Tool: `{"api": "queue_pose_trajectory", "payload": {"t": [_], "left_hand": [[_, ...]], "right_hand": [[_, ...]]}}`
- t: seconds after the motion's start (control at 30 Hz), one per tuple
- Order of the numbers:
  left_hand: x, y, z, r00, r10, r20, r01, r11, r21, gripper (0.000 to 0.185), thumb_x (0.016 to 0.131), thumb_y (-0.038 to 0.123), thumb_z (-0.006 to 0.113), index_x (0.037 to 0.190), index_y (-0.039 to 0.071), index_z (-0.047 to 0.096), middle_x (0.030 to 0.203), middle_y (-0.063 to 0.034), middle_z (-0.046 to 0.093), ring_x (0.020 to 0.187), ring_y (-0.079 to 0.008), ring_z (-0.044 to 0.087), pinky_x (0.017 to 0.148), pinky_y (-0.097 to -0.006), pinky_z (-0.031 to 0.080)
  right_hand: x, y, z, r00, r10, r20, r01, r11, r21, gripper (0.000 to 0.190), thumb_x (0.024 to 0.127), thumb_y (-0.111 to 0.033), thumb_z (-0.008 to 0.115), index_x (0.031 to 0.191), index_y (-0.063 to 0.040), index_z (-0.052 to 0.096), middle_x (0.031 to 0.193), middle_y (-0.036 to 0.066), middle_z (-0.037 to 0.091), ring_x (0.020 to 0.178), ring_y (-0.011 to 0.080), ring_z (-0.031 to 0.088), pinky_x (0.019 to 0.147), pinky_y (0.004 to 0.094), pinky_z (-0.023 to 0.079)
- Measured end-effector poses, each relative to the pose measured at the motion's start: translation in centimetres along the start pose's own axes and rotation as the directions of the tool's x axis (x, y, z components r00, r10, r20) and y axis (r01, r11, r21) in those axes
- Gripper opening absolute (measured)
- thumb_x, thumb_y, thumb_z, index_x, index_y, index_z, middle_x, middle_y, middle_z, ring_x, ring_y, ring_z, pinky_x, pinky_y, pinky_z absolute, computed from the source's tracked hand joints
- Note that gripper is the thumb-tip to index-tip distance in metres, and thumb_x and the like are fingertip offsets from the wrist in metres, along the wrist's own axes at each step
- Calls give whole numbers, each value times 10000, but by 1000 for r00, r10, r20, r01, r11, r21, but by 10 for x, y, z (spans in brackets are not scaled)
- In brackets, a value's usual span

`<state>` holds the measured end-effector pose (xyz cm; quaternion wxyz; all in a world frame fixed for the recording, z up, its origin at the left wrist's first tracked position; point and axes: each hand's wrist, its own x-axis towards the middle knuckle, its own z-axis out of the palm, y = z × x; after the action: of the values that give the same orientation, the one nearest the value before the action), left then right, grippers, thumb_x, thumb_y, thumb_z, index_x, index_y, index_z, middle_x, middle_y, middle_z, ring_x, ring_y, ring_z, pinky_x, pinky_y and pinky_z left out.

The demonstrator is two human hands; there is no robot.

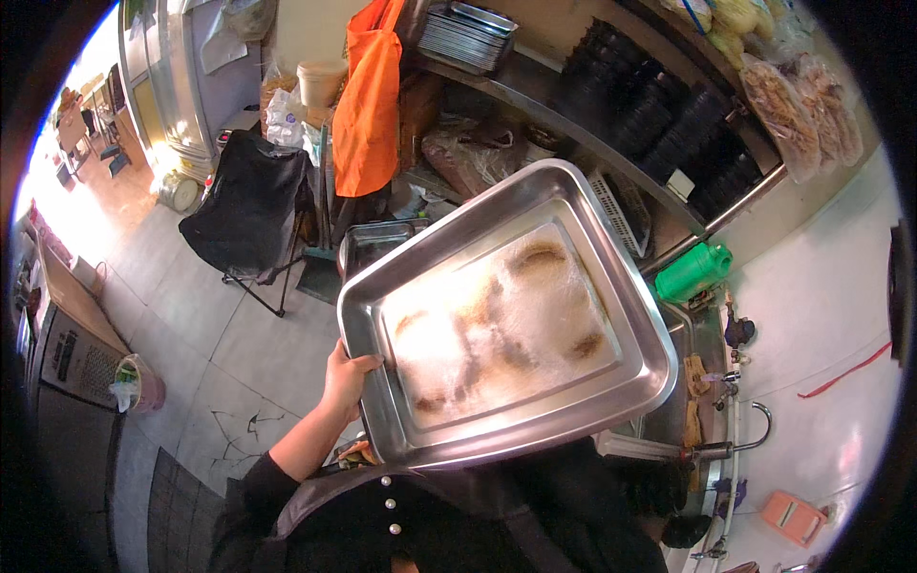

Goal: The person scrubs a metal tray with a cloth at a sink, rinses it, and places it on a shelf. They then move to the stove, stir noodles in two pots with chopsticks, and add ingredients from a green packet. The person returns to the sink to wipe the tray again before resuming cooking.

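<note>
A large rectangular stainless steel tray (501,336) is held up, tilted, in front of my chest. Its shiny bottom carries several brownish stains and reflects bright light. My left hand (349,379) grips the tray's left side, with the thumb over the inner edge of the rim. My right hand is out of view; the tray and my dark clothing cover the area on that side.
A folding chair with black fabric (247,208) stands on the tiled floor, near a hanging orange bag (369,107). Shelves at the back hold stacked metal trays (466,39) and black stacks (659,107). On the right are a green bottle-like container (693,272) and a curved faucet (765,422).
</note>
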<state>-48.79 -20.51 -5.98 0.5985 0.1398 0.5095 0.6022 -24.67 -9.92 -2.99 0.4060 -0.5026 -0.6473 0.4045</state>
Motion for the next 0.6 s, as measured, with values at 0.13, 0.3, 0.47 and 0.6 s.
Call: {"api": "queue_pose_trajectory", "payload": {"t": [0.13, 0.3, 0.47, 0.6], "left_hand": [[2, 7, 11, 997, 61, -40, -62, 998, -29, 348, 743, -27, 526, 1070, 15, 414, 843, -125, 559, 672, -217, 591, 563, -375, 528], [25, 0, -7, 948, 218, -232, -220, 975, 17, 275, 724, -15, 555, 984, 5, 470, 813, -127, 586, 656, -213, 594, 567, -345, 521], [28, 24, -34, 945, 222, -239, -262, 953, -154, 219, 740, 3, 542, 952, 3, 487, 748, -120, 590, 594, -209, 588, 503, -350, 514], [34, 35, -79, 943, 64, -326, -174, 931, -322, 201, 710, 5, 528, 900, -14, 466, 763, -124, 524, 586, -230, 566, 497, -368, 524]], "right_hand": [[-6, 9, 52, 982, 58, 179, -87, 983, 162, 383, 891, -322, 483, 1162, -51, 467, 1154, 178, 510, 1009, 264, 536, 846, 349, 476], [0, 8, 140, 862, 130, 490, -414, 739, 531, 373, 908, -328, 454, 1161, -54, 461, 1157, 190, 503, 996, 270, 543, 822, 349, 494], [-27, 0, 131, 596, 39, 802, -762, 344, 549, 366, 925, -335, 424, 1161, -57, 455, 1161, 202, 496, 984, 276, 550, 798, 350, 511], [-46, -11, 65, 373, -82, 924, -908, 171, 382, 362, 939, -340, 401, 1160, -59, 451, 1164, 212, 490, 974, 280, 555, 778, 350, 526]]}}
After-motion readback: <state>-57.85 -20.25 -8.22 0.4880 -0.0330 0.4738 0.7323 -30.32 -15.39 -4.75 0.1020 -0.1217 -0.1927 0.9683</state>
